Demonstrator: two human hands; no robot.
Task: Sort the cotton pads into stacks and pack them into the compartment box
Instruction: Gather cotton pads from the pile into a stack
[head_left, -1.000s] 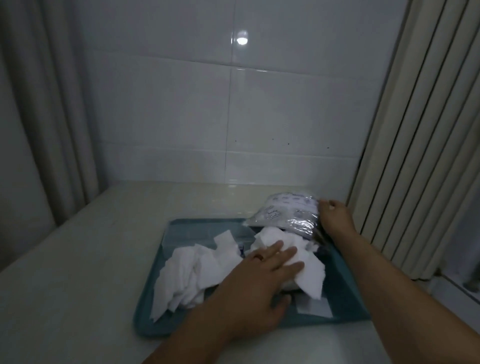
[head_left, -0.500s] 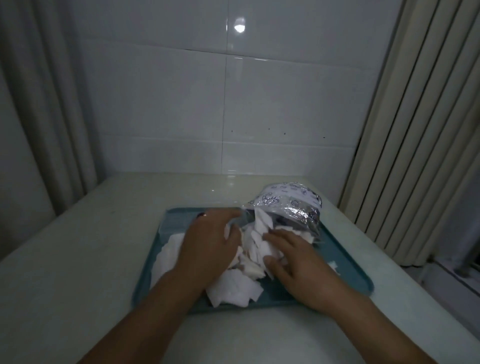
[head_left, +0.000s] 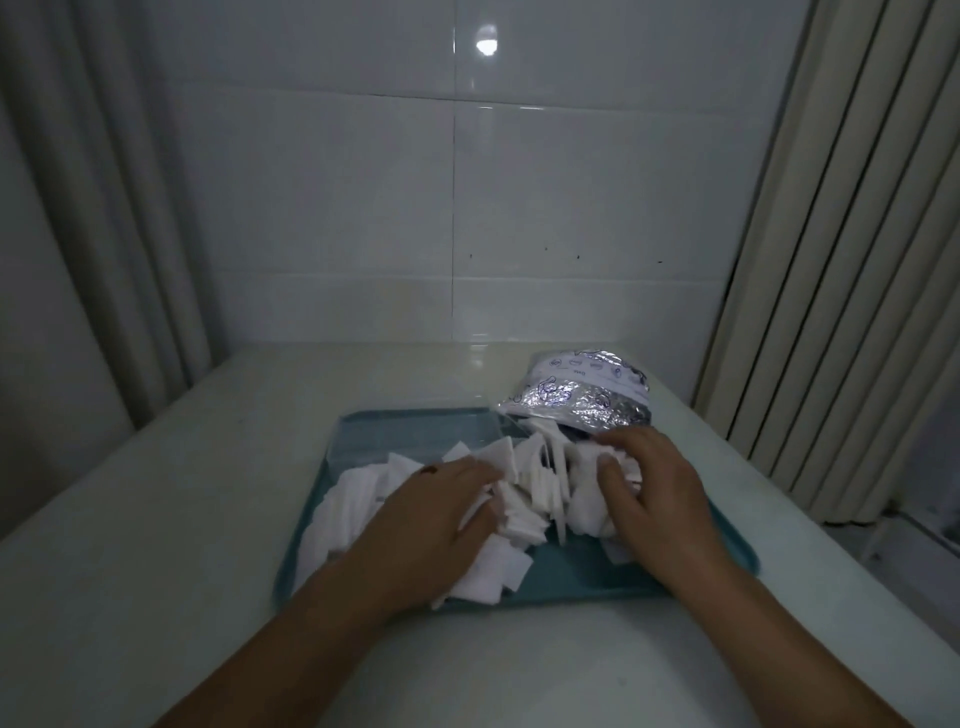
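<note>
A loose heap of white square cotton pads lies on a teal tray in the middle of the table. My left hand rests on the left side of the heap, its fingers pressing pads toward the middle. My right hand lies on the right side of the heap with curled fingers gripping a bunch of pads. Between the two hands several pads stand on edge. A shiny silver pad bag sits at the tray's far right corner, its mouth toward the heap. No compartment box is in view.
The pale table runs to a tiled wall behind. Curtains hang at the left and a ribbed cream panel stands close on the right, past the table edge.
My right hand left the bag and came down onto the right side of the heap. My left hand slid toward the middle, and the pads are bunched between the hands.
</note>
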